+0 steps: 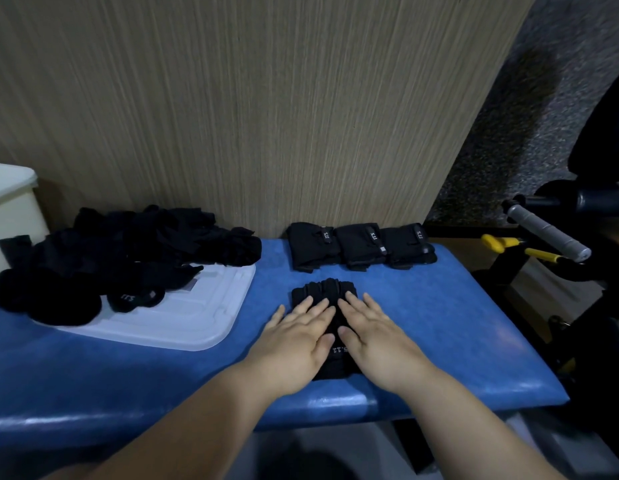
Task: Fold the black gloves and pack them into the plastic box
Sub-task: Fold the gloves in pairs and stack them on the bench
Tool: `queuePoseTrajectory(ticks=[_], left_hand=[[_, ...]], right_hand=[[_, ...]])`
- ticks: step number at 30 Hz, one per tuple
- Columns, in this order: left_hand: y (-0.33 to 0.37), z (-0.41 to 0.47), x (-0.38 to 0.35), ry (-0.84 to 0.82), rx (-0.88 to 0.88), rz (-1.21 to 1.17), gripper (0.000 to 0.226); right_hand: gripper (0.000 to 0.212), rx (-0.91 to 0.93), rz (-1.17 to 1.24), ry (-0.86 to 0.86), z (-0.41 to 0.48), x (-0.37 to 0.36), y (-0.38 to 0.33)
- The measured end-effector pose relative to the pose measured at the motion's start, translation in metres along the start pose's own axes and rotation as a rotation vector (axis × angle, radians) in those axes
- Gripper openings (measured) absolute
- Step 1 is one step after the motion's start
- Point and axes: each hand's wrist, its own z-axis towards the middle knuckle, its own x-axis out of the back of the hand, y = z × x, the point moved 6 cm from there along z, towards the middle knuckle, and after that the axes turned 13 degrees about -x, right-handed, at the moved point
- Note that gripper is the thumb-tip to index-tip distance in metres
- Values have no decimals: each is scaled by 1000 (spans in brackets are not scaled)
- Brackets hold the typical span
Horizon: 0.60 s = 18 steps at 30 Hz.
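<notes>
Gym room.
Blue padded vinyl bench (439, 323) at 6 o'clock; black metal exercise frame (588, 273), grey-taped handle (547, 233) and yellow levers (500, 242) at 3 o'clock.

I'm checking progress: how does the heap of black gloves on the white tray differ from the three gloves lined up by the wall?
The heap of gloves is loose and tangled; the row of three gloves is folded into neat compact blocks. The heap lies partly on the white tray; the row sits directly on the blue bench. Both are black, with small pale lettering on some.
</notes>
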Motion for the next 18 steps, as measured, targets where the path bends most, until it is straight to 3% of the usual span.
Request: queuePoseTrajectory(ticks=[10, 18], left_hand=[[-11, -10, -2, -87, 45, 34, 56], [-18, -15, 7, -16, 11, -36, 52]], right_hand=[[59, -98, -115, -23, 3, -8, 8], [52, -61, 114, 57, 7, 9, 26]])
